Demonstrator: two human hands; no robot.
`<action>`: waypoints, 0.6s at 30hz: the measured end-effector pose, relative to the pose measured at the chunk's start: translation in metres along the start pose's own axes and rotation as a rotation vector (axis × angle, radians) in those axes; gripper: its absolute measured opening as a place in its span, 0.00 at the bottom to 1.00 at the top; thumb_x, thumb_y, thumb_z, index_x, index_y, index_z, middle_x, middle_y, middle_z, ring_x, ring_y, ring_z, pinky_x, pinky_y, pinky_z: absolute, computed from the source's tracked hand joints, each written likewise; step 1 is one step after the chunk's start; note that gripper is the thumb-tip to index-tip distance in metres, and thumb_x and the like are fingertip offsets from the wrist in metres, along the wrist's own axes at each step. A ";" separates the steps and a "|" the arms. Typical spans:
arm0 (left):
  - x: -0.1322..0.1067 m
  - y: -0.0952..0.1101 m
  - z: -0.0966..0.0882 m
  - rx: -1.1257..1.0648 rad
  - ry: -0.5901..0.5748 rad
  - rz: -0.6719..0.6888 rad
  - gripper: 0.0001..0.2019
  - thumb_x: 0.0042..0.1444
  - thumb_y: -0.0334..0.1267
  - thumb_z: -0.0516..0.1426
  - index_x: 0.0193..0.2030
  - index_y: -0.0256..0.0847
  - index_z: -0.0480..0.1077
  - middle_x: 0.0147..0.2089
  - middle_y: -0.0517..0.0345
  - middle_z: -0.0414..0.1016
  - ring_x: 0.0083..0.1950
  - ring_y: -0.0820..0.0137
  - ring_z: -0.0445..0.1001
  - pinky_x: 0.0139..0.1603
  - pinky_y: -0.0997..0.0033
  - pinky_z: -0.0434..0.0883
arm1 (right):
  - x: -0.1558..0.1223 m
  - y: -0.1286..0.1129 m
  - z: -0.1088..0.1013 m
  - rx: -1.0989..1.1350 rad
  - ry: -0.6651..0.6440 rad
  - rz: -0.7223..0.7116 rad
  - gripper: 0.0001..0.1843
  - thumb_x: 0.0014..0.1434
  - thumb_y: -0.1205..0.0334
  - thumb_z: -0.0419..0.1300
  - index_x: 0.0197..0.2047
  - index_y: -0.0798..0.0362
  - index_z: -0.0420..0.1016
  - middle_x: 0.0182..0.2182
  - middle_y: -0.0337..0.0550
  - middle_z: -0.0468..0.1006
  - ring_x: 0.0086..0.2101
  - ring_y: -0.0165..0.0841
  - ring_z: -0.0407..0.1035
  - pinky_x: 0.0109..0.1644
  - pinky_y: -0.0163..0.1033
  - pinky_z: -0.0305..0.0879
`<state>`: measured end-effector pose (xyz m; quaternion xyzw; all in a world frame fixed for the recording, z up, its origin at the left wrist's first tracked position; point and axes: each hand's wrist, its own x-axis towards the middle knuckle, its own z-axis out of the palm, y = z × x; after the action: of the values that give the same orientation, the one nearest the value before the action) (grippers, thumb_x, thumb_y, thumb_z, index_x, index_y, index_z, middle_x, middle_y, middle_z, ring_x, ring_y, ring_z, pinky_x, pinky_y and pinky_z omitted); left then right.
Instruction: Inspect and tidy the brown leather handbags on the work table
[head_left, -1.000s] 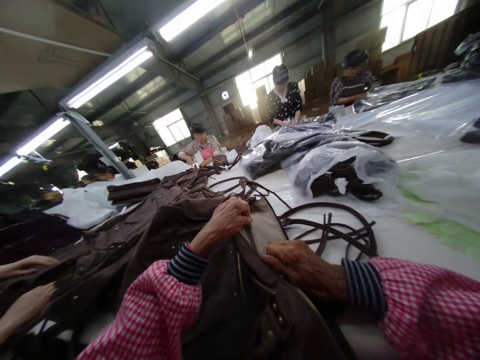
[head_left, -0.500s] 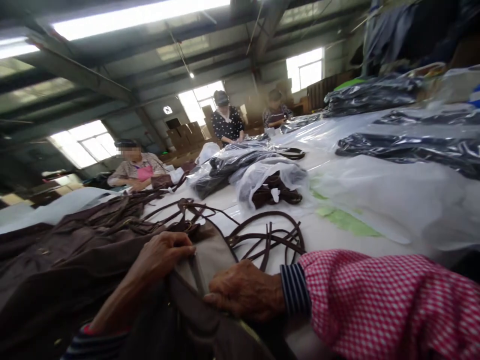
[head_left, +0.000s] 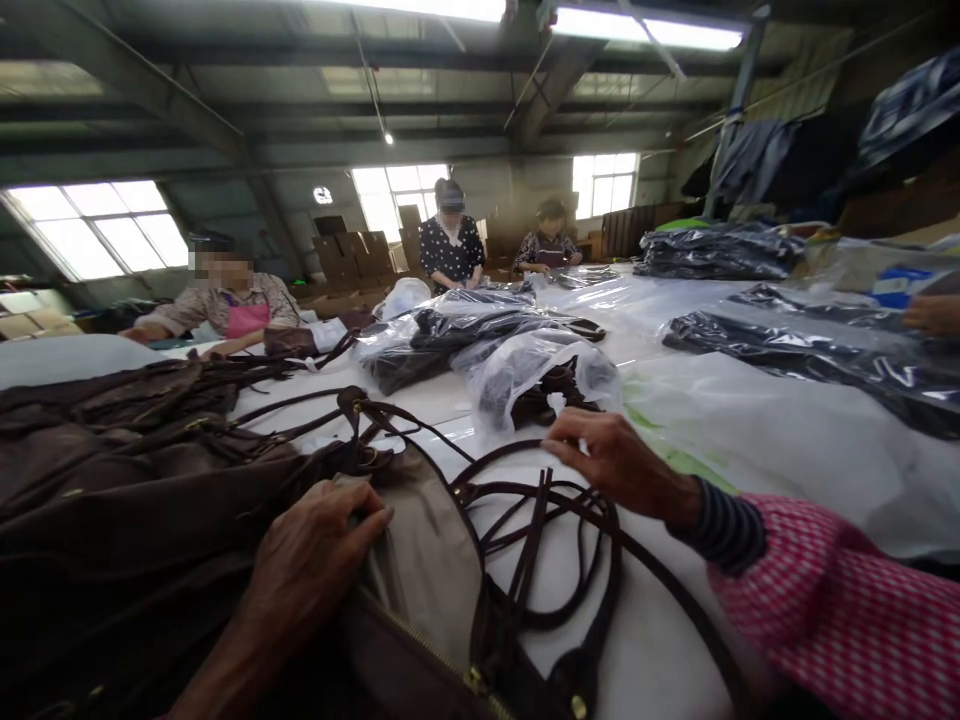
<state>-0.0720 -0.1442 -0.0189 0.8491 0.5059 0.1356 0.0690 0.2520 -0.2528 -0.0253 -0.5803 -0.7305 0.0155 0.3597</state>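
Observation:
A dark brown handbag point(head_left: 420, 640) with a brass zipper lies unzipped before me, its beige lining point(head_left: 431, 530) showing. My left hand point(head_left: 322, 550) is closed on the edge of the bag's opening, thumb and forefinger pinched at the lining. To the right, over the bag's long brown straps point(head_left: 536, 540), my right hand point(head_left: 615, 465) is raised with thumb and fingers pressed together. Its fingertips meet the upper strap loop in the picture; whether they grip it I cannot tell. More dark brown bags point(head_left: 135, 500) are heaped to the left.
Clear-wrapped dark bags point(head_left: 465, 335) and a plastic bag with brown straps point(head_left: 517, 375) lie ahead on the white table. Plastic sheeting point(head_left: 765, 420) covers the right side. Co-workers point(head_left: 450, 240) sit or stand across the table; another person's hand point(head_left: 934, 313) shows at the right edge.
My right hand has left the bag's opening and moved up and right to the straps. The left hand stays at the opening, which now spreads wider. My view has levelled.

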 end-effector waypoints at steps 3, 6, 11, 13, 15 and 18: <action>0.003 -0.002 -0.002 -0.060 -0.017 -0.016 0.13 0.57 0.48 0.54 0.33 0.46 0.77 0.38 0.54 0.76 0.43 0.58 0.74 0.46 0.60 0.63 | 0.000 0.055 -0.016 -0.452 -0.044 0.193 0.08 0.69 0.62 0.56 0.40 0.53 0.74 0.40 0.46 0.78 0.39 0.37 0.72 0.42 0.39 0.60; 0.002 0.002 -0.003 -0.061 -0.023 -0.031 0.14 0.57 0.48 0.53 0.33 0.46 0.77 0.37 0.54 0.75 0.44 0.57 0.73 0.46 0.59 0.62 | 0.004 0.087 -0.013 -0.688 -0.149 0.293 0.10 0.67 0.60 0.57 0.47 0.55 0.74 0.44 0.49 0.80 0.42 0.40 0.74 0.40 0.39 0.59; 0.001 0.002 -0.003 -0.035 -0.052 -0.045 0.16 0.58 0.50 0.51 0.34 0.46 0.77 0.39 0.52 0.75 0.45 0.56 0.73 0.47 0.59 0.63 | 0.018 0.086 -0.003 -0.697 -0.168 0.301 0.09 0.64 0.60 0.58 0.43 0.55 0.76 0.40 0.50 0.82 0.40 0.39 0.75 0.39 0.38 0.57; 0.002 -0.001 -0.002 -0.042 -0.057 -0.043 0.17 0.58 0.51 0.51 0.35 0.46 0.77 0.40 0.52 0.75 0.45 0.57 0.73 0.48 0.59 0.63 | 0.019 0.074 -0.012 -0.695 -0.152 0.314 0.08 0.63 0.60 0.58 0.38 0.54 0.76 0.36 0.47 0.81 0.37 0.38 0.74 0.37 0.38 0.56; 0.003 -0.005 -0.002 -0.045 -0.058 -0.046 0.18 0.58 0.53 0.51 0.36 0.46 0.77 0.42 0.52 0.75 0.46 0.56 0.73 0.49 0.59 0.63 | 0.013 0.059 -0.029 -0.665 -0.114 0.331 0.08 0.62 0.59 0.57 0.34 0.53 0.75 0.31 0.44 0.80 0.33 0.36 0.72 0.35 0.38 0.54; 0.004 -0.005 -0.004 -0.032 -0.085 -0.059 0.20 0.58 0.55 0.50 0.37 0.47 0.77 0.42 0.52 0.76 0.47 0.56 0.73 0.48 0.59 0.63 | -0.018 0.032 -0.053 -0.428 -0.005 0.367 0.11 0.62 0.58 0.57 0.29 0.52 0.73 0.24 0.39 0.75 0.27 0.32 0.67 0.33 0.37 0.55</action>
<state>-0.0759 -0.1380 -0.0157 0.8375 0.5252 0.1053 0.1082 0.3086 -0.2787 -0.0086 -0.7655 -0.6009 -0.0726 0.2184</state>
